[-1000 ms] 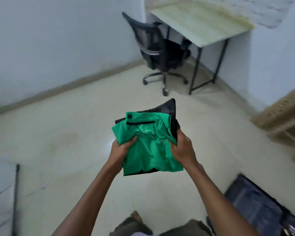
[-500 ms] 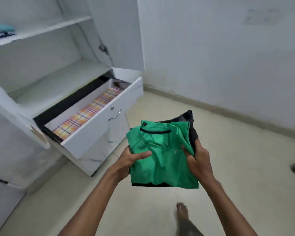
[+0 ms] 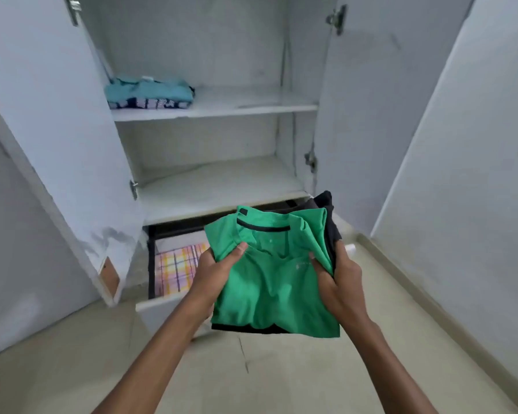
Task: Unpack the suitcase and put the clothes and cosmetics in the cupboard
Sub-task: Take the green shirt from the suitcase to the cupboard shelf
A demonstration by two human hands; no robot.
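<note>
Two folded garments, green shirt (image 3: 275, 282) over black garment (image 3: 331, 222), creased, stacked.

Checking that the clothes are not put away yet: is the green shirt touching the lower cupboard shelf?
Apart. The head view shows the green shirt held by both hands in front of the lower shelf, over the open drawer.

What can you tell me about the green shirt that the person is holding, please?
The green shirt is folded and looks like smooth, thin sports fabric, with a black collar band and a small black tab at the neck. It lies on top of a folded dark garment, whose edges show behind and below it. The left hand grips its left edge, thumb on top; the right hand grips its right edge. It is held in the air before the open cupboard, above the pulled-out drawer.
</note>
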